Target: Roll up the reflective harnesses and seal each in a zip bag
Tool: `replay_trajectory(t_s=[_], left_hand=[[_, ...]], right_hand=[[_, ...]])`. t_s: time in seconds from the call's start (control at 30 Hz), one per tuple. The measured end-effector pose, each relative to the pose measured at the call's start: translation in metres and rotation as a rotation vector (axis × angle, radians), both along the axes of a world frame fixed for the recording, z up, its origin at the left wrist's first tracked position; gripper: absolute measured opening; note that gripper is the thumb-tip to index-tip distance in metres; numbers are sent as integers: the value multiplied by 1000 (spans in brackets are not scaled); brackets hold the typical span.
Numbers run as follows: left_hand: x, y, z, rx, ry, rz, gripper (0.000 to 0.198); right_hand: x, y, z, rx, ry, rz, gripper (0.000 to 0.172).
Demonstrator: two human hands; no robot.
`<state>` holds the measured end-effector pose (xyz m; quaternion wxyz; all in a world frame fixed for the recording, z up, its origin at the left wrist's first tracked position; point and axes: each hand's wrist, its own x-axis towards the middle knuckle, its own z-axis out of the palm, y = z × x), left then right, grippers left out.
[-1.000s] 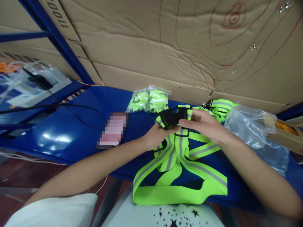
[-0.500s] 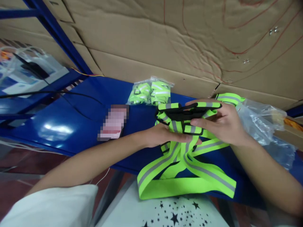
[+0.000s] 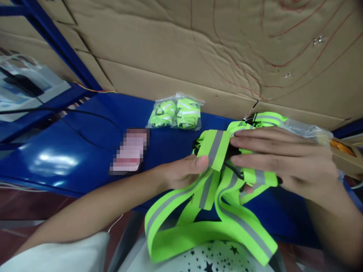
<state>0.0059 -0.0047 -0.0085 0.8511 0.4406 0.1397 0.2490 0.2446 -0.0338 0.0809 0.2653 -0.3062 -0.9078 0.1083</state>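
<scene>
A neon yellow-green reflective harness with grey stripes and black buckles is bunched between my hands, its long loop hanging down over my lap. My left hand grips it from the left, thumb pressed on a folded strap. Over the right side of the bundle lies my right hand, its fingers closed on the straps near a black buckle; some fingertips are hidden beneath. Beyond it sits another folded reflective strap piece.
Two clear bags of rolled reflective straps lie at the back of the blue shelf. A phone with a blurred screen is on the left. Clear plastic wrap lies right, before a cardboard wall. Black cables cross the left side.
My right hand has turned palm down over the bundle and moved right. A strap is now folded under my left thumb, and the hanging loop sits lower.
</scene>
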Motion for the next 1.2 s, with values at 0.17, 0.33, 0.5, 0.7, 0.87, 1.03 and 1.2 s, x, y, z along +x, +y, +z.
replay_trajectory(t_s=[0.17, 0.33, 0.5, 0.7, 0.87, 1.03, 1.2], left_hand=[[5, 1, 4, -231, 41, -50, 70], [15, 0, 1, -215, 144, 39, 59], [21, -7, -7, -75, 190, 71, 66], [28, -9, -20, 86, 222, 113, 52], [27, -8, -20, 44, 232, 206, 50], [28, -7, -13, -35, 199, 251, 47], [25, -7, -12, -191, 155, 49, 52]], right_hand=[[3, -17, -25, -157, 59, -40, 50], [7, -31, -59, -528, 416, -204, 78], [-6, -26, -78, -873, 577, -352, 53], [-32, -34, -92, -746, 697, -615, 39], [-33, -41, -95, -834, 719, -542, 41], [-22, -36, -90, -589, 578, -437, 41], [-17, -37, -85, -67, 488, -299, 44]])
